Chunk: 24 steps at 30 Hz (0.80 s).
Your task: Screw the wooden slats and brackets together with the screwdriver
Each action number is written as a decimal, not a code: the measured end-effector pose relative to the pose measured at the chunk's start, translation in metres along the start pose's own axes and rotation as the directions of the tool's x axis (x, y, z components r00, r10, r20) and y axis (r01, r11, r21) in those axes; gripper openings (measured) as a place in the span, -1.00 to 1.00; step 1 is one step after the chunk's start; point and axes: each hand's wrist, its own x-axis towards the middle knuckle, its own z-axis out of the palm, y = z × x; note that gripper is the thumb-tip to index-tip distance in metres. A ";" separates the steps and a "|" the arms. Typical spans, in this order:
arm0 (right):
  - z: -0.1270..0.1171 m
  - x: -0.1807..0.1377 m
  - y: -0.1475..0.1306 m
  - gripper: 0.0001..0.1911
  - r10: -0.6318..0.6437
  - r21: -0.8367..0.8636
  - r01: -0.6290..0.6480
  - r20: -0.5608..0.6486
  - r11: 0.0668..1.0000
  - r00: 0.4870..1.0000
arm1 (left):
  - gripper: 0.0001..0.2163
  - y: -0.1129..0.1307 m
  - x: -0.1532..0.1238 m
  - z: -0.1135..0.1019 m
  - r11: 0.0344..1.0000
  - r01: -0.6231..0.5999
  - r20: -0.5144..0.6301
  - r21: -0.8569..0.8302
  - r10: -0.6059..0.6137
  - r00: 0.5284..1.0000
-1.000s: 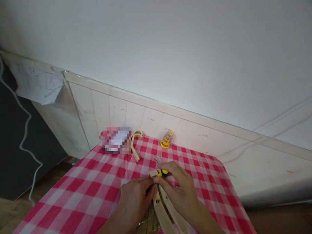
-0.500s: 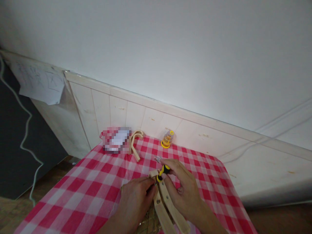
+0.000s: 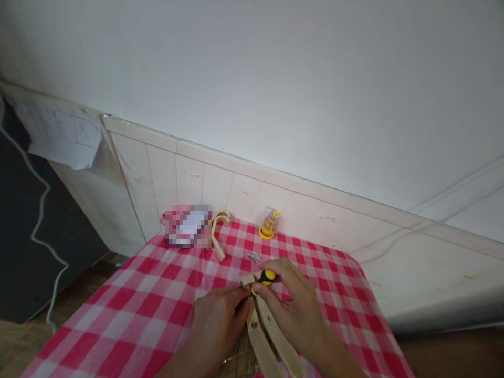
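Note:
My right hand [image 3: 301, 304] is closed around a short yellow-and-black screwdriver [image 3: 268, 277], its handle tilted and its tip down at the wood. Two pale wooden bars [image 3: 260, 338] with metal screw heads run side by side towards me, joined near a wooden crosspiece [image 3: 246, 280] at their far end. On the left bar's far end, the fingers of my left hand [image 3: 218, 320] are pressed together right beside the screwdriver's tip. What exactly lies between those fingertips is hidden. Beyond my right hand lie several loose screws [image 3: 255, 256] on the cloth.
A red-and-white checked cloth [image 3: 129, 310] covers the table. Towards the wall [image 3: 220, 184] stand a clear-and-yellow container [image 3: 268, 227] and a bent wooden piece [image 3: 216, 239], beside a blurred-out item [image 3: 189, 226]. A white cable [image 3: 39, 210] hangs at the left.
My right hand has turned the screwdriver, so its handle shows at another angle and its fingers sit differently on it. My left hand and the wooden bars stay almost in place.

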 end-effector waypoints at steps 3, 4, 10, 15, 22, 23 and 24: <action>0.002 -0.002 0.001 -0.75 0.005 -0.001 -0.005 0.001 1.000 1.000 | -0.76 0.000 0.000 0.000 1.000 0.000 -0.005 0.001 0.000 1.000; 0.003 -0.003 0.002 -0.72 0.007 0.002 -0.007 0.005 1.000 1.000 | -0.76 0.000 0.001 0.000 1.000 -0.001 -0.005 0.003 0.001 1.000; 0.004 -0.002 0.002 -0.80 -0.051 0.072 0.051 0.007 0.996 0.999 | -0.76 0.000 0.001 0.000 1.000 0.009 -0.004 0.018 -0.009 1.000; 0.004 0.000 0.001 -0.89 -0.013 0.090 0.013 0.000 0.996 1.000 | -0.77 0.000 0.000 0.001 1.000 0.002 -0.016 0.014 -0.002 1.000; 0.006 0.000 0.003 -0.91 -0.019 0.077 0.020 -0.014 0.997 1.000 | -0.78 -0.001 0.001 0.001 1.000 0.003 -0.022 0.008 -0.003 1.000; 0.007 -0.001 0.004 -0.91 -0.032 0.077 0.033 -0.010 0.996 0.999 | -0.78 -0.001 0.001 0.001 1.000 0.001 -0.022 0.005 -0.001 1.000; 0.007 -0.001 0.004 -0.90 -0.046 0.075 0.046 -0.002 0.996 0.999 | -0.78 -0.001 0.001 0.001 1.000 -0.003 -0.022 0.001 0.003 1.000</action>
